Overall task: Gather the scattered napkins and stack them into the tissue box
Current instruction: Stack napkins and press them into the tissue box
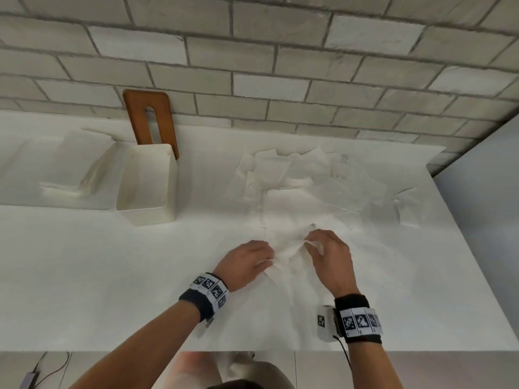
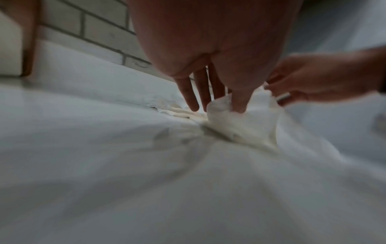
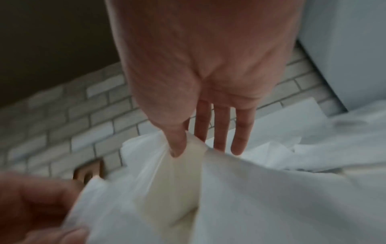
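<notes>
A wide spread of white napkins (image 1: 306, 186) lies scattered over the right half of the white counter (image 1: 84, 262), overlapping one another from the back edge near the wall down to the hands, with a few loose sheets off to the far right. Well apart from them, at the left, stands the white tissue box (image 1: 146, 189), open at the top, its inside walls showing no napkins that can be made out. Its brown wooden lid (image 1: 153, 119), with a long slot in it, leans upright against the wall just behind the box. A flatter pile of white sheets (image 1: 81, 164) lies just to the left of the box.

Both hands work on one crumpled napkin (image 1: 289, 245) at the near side of the spread. The left hand (image 1: 247, 261) pinches a bunched fold of it between thumb and a finger, its other fingers (image 2: 188, 94) held straight and pointing down at the counter. The right hand (image 1: 328, 254) pinches the other edge of the same sheet between its thumb and forefinger, lifting it off the surface, its remaining fingers (image 3: 221, 128) extended. Both wrist views are blurred.

Each wrist carries a dark band with black-and-white markers. A wall of pale grey brick (image 1: 252, 51) runs behind the counter.
</notes>
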`<action>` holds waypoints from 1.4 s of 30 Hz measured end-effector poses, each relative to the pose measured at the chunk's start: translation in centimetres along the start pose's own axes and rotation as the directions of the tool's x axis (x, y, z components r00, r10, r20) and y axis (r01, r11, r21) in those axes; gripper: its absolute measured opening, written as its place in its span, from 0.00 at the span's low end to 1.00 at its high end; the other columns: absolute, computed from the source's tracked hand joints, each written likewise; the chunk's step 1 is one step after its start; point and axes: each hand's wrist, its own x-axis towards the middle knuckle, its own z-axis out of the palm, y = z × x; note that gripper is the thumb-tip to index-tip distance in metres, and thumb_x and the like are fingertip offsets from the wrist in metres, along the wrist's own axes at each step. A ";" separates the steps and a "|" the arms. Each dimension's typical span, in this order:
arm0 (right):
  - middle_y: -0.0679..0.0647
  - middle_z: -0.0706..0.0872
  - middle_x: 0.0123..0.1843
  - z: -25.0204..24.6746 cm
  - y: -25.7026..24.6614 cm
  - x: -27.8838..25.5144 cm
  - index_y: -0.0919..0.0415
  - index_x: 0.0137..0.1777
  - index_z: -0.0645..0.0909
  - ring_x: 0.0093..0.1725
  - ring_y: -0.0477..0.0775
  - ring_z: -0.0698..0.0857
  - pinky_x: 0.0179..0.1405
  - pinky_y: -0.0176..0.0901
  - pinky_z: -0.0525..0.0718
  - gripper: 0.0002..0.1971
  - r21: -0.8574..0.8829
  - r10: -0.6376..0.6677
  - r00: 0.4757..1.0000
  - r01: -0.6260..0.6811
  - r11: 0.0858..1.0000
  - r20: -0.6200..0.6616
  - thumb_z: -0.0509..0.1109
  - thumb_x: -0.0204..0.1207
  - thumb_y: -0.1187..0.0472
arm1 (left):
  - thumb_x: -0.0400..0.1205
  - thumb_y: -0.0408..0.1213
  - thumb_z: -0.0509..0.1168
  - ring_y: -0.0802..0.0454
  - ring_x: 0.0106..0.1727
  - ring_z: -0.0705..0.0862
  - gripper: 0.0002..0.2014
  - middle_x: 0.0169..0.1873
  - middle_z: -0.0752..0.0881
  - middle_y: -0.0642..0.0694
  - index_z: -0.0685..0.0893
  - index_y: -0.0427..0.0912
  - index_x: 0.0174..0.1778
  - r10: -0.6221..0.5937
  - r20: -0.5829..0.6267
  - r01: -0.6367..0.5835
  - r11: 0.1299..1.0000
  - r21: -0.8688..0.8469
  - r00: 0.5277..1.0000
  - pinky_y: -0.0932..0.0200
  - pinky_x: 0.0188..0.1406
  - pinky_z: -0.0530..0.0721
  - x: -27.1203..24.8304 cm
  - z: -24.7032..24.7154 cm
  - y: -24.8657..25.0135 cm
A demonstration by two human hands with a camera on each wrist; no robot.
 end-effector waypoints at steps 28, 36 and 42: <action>0.45 0.90 0.51 7.1 -7.8 4.9 0.52 0.59 0.83 0.57 0.54 0.90 0.54 0.48 0.86 0.07 0.545 0.345 0.922 -0.383 0.746 0.176 0.68 0.91 0.51 | 0.85 0.33 0.75 0.39 0.58 0.94 0.16 0.59 0.93 0.39 0.82 0.50 0.65 -0.907 0.037 0.508 0.200 -0.838 0.418 0.32 0.58 0.93 -2.3 -5.7 -5.9; 0.39 0.80 0.34 4.5 -7.6 5.6 0.52 0.42 0.77 0.35 0.38 0.76 0.40 0.34 0.73 0.14 0.639 0.195 0.966 -0.259 0.724 0.171 0.71 0.91 0.54 | 0.87 0.46 0.74 0.48 0.60 0.94 0.14 0.57 0.96 0.48 0.90 0.45 0.65 -0.862 -0.181 0.344 0.370 -0.863 0.474 0.41 0.64 0.91 -2.3 -11.4 -3.8; 0.38 0.80 0.32 -1.0 -12.6 6.0 0.58 0.48 0.73 0.34 0.39 0.76 0.37 0.32 0.73 0.11 0.737 0.033 0.996 -0.087 0.671 0.088 0.67 0.93 0.59 | 0.86 0.41 0.77 0.48 0.60 0.94 0.16 0.58 0.95 0.48 0.88 0.43 0.68 -0.853 -0.170 0.321 0.361 -0.876 0.494 0.42 0.62 0.92 -1.4 -13.4 -3.0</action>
